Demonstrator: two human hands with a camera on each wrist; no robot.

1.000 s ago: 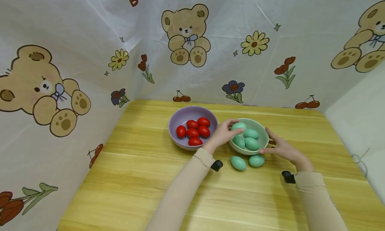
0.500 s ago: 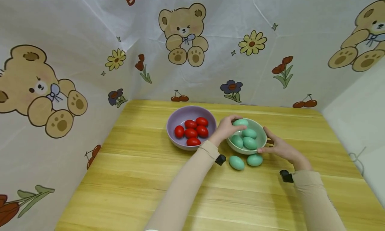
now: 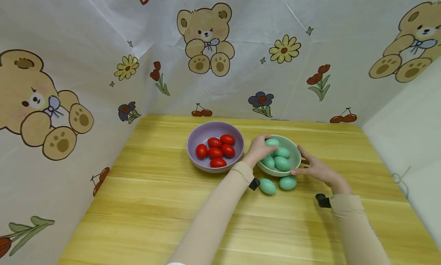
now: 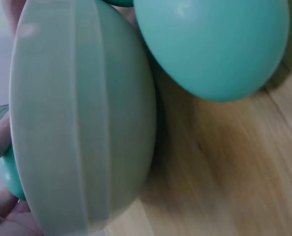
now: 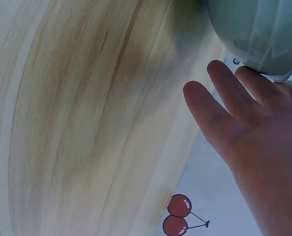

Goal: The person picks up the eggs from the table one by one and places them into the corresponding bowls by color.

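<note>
In the head view, my left hand [image 3: 258,149] reaches over the left side of a pale green bowl [image 3: 297,156] and pinches a green egg [image 3: 272,142] at its far left edge. The left wrist view shows this egg [image 4: 9,172] between the fingers, partly hidden by the bowl's wall [image 4: 87,118]. Several other green eggs [image 3: 282,164] lie in the bowl. My right hand [image 3: 320,170] rests against the bowl's right side, thumb at the near rim and index finger farther back. In the right wrist view, its other fingers [image 5: 232,88] are extended, some apart from the bowl.
A purple bowl [image 3: 191,152] with several red eggs [image 3: 215,153] stands just left of the green bowl. Two green eggs, one on the left [image 3: 267,186] and one on the right [image 3: 288,183], lie on the wooden table [image 3: 148,203] before it. A printed cloth [image 3: 241,85] hangs behind.
The view has turned slightly right. My left hand has shifted right against the bowl, carrying the green egg a little right and farther back. The right hand stays against the bowl.
</note>
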